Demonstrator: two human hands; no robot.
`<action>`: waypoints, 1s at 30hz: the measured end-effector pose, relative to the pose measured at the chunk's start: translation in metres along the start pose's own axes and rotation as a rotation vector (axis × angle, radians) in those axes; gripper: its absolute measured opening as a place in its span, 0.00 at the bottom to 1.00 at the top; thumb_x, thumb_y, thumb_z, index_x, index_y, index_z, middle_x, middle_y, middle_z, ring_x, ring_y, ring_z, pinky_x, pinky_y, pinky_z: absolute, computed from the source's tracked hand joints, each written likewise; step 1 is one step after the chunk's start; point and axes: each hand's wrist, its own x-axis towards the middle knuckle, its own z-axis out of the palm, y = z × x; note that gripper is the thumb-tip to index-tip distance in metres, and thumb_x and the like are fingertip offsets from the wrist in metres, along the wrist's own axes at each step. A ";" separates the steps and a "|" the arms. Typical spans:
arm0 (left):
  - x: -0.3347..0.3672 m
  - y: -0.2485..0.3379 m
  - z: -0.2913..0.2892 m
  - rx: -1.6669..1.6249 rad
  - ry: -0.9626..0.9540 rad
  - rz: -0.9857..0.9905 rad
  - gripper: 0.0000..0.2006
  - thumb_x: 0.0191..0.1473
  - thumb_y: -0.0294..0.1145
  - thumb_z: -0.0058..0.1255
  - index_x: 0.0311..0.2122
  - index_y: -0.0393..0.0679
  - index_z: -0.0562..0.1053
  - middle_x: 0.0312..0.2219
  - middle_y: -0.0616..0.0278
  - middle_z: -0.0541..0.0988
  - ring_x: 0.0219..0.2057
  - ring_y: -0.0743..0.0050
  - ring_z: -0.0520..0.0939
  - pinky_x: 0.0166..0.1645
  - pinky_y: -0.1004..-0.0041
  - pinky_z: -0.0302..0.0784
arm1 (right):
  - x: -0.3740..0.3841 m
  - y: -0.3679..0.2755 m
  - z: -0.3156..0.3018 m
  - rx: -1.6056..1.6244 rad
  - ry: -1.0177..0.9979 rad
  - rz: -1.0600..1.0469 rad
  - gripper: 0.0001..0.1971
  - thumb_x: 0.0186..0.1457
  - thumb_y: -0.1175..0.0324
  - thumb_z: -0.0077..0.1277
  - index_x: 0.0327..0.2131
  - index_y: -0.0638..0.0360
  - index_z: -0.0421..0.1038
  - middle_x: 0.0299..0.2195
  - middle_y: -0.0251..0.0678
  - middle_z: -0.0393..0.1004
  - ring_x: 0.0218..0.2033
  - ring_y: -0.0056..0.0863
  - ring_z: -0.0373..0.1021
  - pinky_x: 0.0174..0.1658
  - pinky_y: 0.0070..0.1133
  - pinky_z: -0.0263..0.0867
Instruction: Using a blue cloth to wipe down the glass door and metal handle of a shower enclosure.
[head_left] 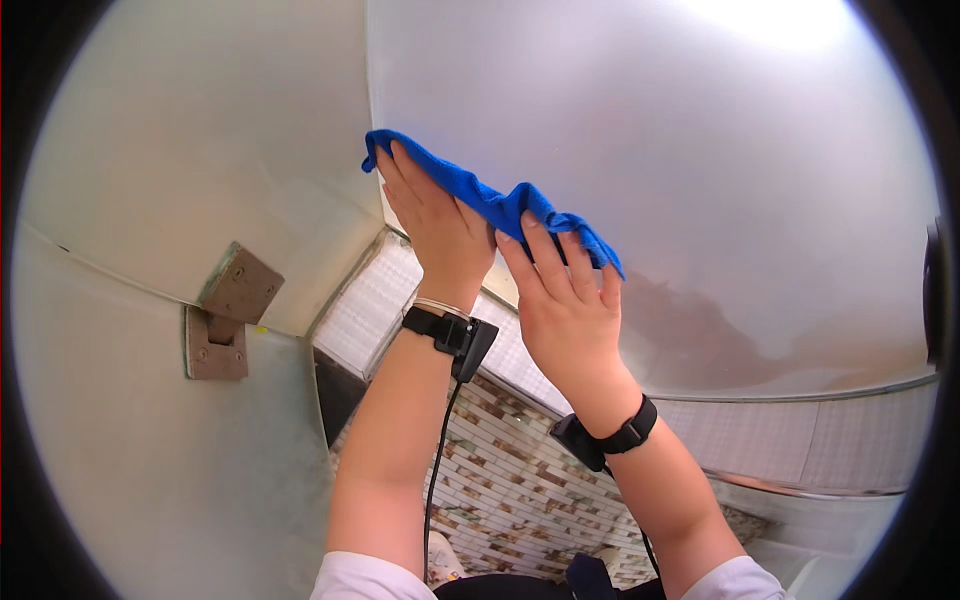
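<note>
Pale panel (740, 200) backs blue cloth (487, 202) beneath left hand (443, 235) and right hand (570, 320) (fingers outstretched).

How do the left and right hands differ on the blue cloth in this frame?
The left hand sits nearer the blue cloth's left end, higher in the picture; the right hand sits nearer its right end, lower. The left hand's wrist bears a thin pale bangle; none shows on the right hand's. Both touch the cloth and wear black wrist straps.

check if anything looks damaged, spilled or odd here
A tiny yellow speck shows beside the brown metal hinge, oddly bright against its surroundings; I can't tell what it is. No spill or breakage is evident.
</note>
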 end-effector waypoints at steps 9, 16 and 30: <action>-0.089 -0.026 0.006 0.102 -0.223 -0.209 0.36 0.55 0.40 0.37 0.58 0.22 0.41 0.58 0.27 0.42 0.60 0.31 0.47 0.62 0.49 0.42 | -0.048 0.003 0.004 0.181 -0.274 -0.041 0.28 0.47 0.73 0.44 0.55 0.46 0.62 0.55 0.21 0.62 0.56 0.17 0.57 0.60 0.25 0.44; -0.141 0.029 0.002 0.005 -0.476 -0.154 0.38 0.52 0.36 0.43 0.57 0.19 0.41 0.56 0.20 0.41 0.58 0.25 0.49 0.62 0.50 0.43 | -0.122 0.033 -0.017 0.121 -0.353 0.091 0.26 0.45 0.69 0.49 0.52 0.49 0.65 0.55 0.21 0.62 0.55 0.19 0.57 0.60 0.32 0.44; -0.111 0.185 -0.118 -0.211 -0.836 0.198 0.30 0.48 0.33 0.52 0.55 0.33 0.59 0.51 0.40 0.65 0.52 0.44 0.65 0.56 0.58 0.58 | -0.113 0.112 -0.124 0.435 0.326 0.530 0.33 0.55 0.68 0.43 0.60 0.70 0.41 0.61 0.60 0.37 0.62 0.56 0.37 0.61 0.42 0.37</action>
